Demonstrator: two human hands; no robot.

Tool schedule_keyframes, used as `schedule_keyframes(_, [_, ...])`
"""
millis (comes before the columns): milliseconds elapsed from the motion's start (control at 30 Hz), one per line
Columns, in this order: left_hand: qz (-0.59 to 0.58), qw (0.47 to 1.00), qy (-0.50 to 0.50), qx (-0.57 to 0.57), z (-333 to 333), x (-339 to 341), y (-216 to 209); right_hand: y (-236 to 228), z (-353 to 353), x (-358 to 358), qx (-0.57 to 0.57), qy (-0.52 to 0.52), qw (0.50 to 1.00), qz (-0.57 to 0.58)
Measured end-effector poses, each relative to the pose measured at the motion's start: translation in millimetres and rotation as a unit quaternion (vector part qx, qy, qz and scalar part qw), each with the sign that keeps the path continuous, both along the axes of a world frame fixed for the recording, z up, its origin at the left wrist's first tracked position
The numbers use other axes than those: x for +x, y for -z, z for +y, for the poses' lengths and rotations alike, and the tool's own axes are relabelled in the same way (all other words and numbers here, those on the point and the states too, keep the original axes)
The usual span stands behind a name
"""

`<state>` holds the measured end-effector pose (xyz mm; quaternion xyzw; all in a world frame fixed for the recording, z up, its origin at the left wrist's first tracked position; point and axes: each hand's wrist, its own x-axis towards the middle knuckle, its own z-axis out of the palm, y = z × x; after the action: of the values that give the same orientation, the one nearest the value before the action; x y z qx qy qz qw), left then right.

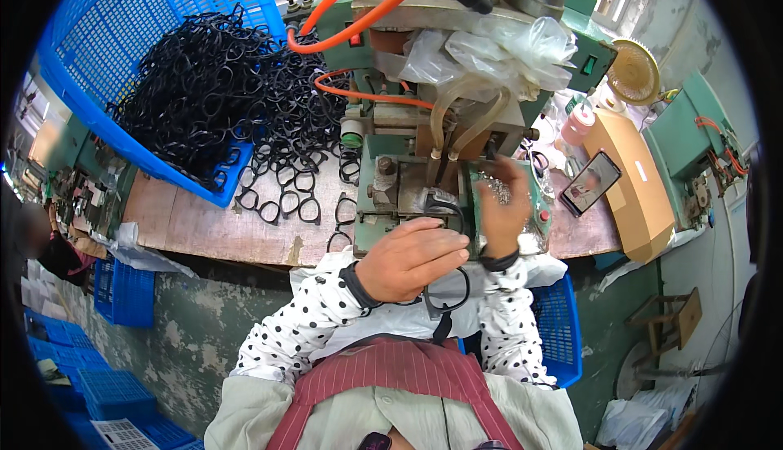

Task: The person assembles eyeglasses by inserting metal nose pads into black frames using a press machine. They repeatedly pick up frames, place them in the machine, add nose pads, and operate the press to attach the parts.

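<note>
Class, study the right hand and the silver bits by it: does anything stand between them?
Nothing visible does. The right hand is right at the silver bits, with no other object between; blur hides whether they touch.

The left hand and the right hand are left bare, and each wrist is circled by a dark cuff. The forearms are covered by white sleeves scattered with black dots. A pale grey-green shirt is worn, overlaid by a dark red apron marked with thin light stripes and held by matching red straps.
</note>
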<state>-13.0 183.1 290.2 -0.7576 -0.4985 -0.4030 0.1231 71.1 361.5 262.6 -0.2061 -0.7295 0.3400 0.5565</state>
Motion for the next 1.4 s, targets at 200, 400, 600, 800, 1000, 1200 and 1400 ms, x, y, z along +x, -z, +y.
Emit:
schedule_keyframes(200, [0.016, 0.999, 0.031, -0.032, 10, -13, 21, 76, 100, 58, -0.145, 0.124, 0.979, -0.078])
schedule_keyframes(400, [0.013, 1.0, 0.024, 0.008, 11, -11, 26, 76, 87, 66, 0.046, 0.158, 0.943, -0.289])
schedule_keyframes(600, [0.013, 0.999, 0.029, 0.015, 13, -12, 31, 88, 72, 59, 0.114, 0.157, 0.928, -0.317])
schedule_keyframes(800, [0.135, 0.981, -0.025, 0.134, -9, -76, 17, 86, 71, 62, -0.005, 0.126, 0.965, -0.231])
schedule_keyframes(1000, [-0.046, 0.834, -0.534, 0.131, 60, -267, 17, 91, 69, 60, -0.03, 0.133, 0.973, -0.185])
schedule_keyframes(1200, [-0.261, 0.744, -0.594, -0.16, 150, -340, 35, 80, 55, 57, -0.023, 0.172, 0.962, -0.21])
schedule_keyframes(1400, [-0.177, 0.773, -0.565, -0.227, 122, -339, 76, 100, 70, 69, 0.103, 0.231, 0.934, -0.255])
